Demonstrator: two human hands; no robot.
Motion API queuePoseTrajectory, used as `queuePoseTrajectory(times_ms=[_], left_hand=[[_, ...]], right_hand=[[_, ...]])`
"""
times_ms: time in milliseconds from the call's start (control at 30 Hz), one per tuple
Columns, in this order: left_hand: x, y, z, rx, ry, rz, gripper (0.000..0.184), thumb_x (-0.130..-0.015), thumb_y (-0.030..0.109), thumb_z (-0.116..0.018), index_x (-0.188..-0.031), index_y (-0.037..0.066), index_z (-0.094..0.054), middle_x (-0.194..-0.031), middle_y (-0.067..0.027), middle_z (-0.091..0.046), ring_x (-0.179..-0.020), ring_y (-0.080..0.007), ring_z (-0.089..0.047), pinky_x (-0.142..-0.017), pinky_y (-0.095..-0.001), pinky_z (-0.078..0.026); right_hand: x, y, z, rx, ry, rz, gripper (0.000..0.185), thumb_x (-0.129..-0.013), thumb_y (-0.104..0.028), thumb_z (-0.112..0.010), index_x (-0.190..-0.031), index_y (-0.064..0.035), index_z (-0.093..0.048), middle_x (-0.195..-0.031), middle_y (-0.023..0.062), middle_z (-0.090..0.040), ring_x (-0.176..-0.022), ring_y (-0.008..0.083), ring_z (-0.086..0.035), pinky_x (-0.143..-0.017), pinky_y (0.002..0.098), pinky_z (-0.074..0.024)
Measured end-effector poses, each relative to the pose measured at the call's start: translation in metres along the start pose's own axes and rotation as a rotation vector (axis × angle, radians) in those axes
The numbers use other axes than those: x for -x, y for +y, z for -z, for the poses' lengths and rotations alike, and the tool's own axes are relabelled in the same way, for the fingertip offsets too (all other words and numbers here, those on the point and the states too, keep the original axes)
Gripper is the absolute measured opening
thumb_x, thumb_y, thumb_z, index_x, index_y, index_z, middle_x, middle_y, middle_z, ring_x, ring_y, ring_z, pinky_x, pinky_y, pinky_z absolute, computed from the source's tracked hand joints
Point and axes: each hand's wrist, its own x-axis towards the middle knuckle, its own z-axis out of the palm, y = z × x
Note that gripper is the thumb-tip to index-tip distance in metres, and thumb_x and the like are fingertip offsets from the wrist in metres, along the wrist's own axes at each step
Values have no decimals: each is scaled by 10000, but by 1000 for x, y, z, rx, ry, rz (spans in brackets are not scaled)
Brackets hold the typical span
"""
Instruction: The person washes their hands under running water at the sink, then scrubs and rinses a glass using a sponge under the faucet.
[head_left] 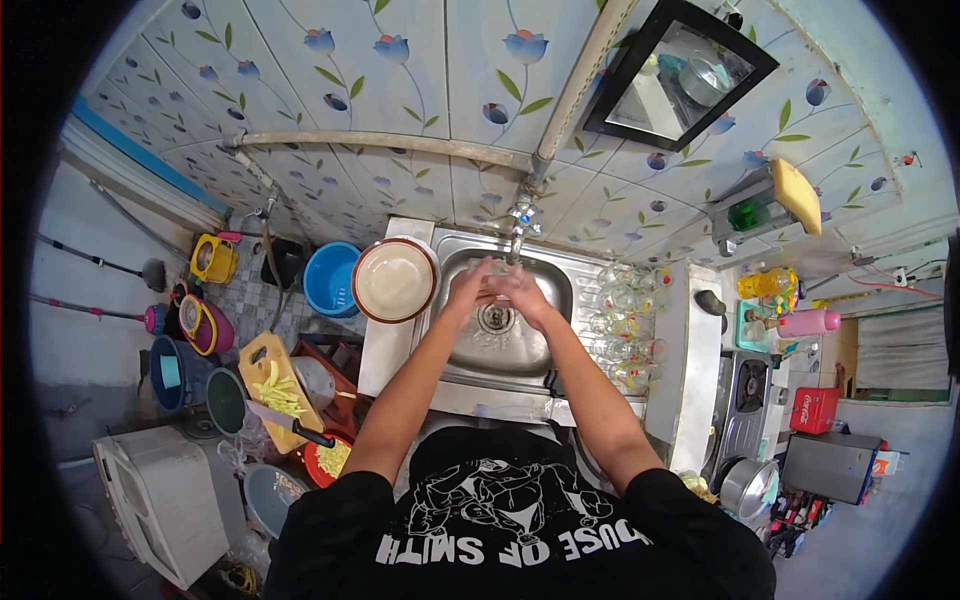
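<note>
My left hand (472, 287) and my right hand (522, 288) are close together under the tap (520, 220), above the steel sink (455, 350). Motion smears the fingers of both. A pale, see-through patch shows between them; I cannot tell whether it is running water or a clear vessel. Below my hands, the drain (496, 318) lies wet in the basin. Several clear glasses (625, 325) stand on the ribbed drainboard right of the basin. Left of the sink sits a cream bowl with a brown rim (397, 280), seemingly stacked on others.
A blue basin (332, 280) is left of the bowl. Further left, a knife (290, 424) lies across a wooden board (262, 352) with cut pale strips. At the right are a white ledge (690, 370), a gas stove (748, 385) and a pot (748, 487). A mirror (680, 75) hangs above.
</note>
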Motion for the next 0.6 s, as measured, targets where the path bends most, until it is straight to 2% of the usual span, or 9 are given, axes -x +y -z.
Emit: queuePoseTrajectory(times_ms=[67,133,200,233,267,367,467,533,600], left_hand=[[2,4,2,72,15,108,590,-830,503,-616,-1169,32,-508,-990,-119,-612,-824,-222,-637,-702,-324,-554],[1,2,2,138,32,215,582,-833,495,-616,-1165,29,-510,-998,-121,-613,-821,-224,-640,-696,-327,-556],[-3,-1,-5,-11,114,84,552,-837,482,-616,-1146,36,-520,-992,-127,-617,-790,-231,-653,-672,-343,-563],[-5,-3,-5,-15,112,87,552,-837,482,-616,-1146,36,-520,-992,-127,-617,-790,-231,-653,-672,-343,-563],[-7,-6,-4,-54,102,-6,548,-838,474,-619,-1148,35,-511,-995,-133,-613,-773,-237,-657,-660,-340,-568],[-18,-6,7,33,100,-24,541,-830,437,-646,-1154,38,-479,-1000,-143,-609,-768,-251,-661,-626,-343,-576],[5,2,-8,119,160,-12,540,-824,384,-673,-1162,31,-443,-1002,-151,-610,-784,-252,-660,-604,-345,-579],[15,3,-17,74,209,-67,539,-827,360,-676,-1167,21,-432,-1002,-155,-611,-786,-245,-660,-604,-341,-579],[16,-1,-20,-16,157,-158,623,-807,386,-687,-1194,-2,-392,-1034,-163,-588,-792,-229,-657,-687,-352,-573]], right_hand=[[-12,19,11,326,-208,263,289,-946,-274,-480,-1050,-42,-617,-935,63,-653,-795,128,-608,-685,241,-483],[-15,15,10,276,-119,195,267,-941,-274,-499,-982,-38,-618,-907,54,-647,-785,125,-609,-678,256,-495],[-17,5,10,89,104,-72,236,-935,-261,-512,-935,-48,-614,-888,45,-639,-785,120,-609,-681,261,-507],[-12,7,7,-98,118,-73,238,-904,-281,-580,-872,-48,-612,-773,52,-637,-625,112,-591,-536,249,-496],[-6,10,4,-100,121,-75,238,-904,-281,-580,-872,-48,-612,-773,52,-637,-625,112,-591,-536,249,-496],[-2,13,4,182,116,192,286,-930,-329,-523,-870,-64,-613,-734,53,-630,-559,114,-574,-520,235,-480],[-18,13,23,420,-145,311,258,-923,-336,-534,-902,-88,-601,-762,47,-633,-642,123,-604,-543,247,-485],[-11,-8,15,201,132,-30,174,-910,-246,-544,-967,-97,-612,-929,20,-639,-852,119,-611,-669,273,-500],[0,-10,12,74,188,-60,143,-903,-228,-566,-956,-104,-614,-951,21,-646,-846,112,-612,-675,271,-500]])
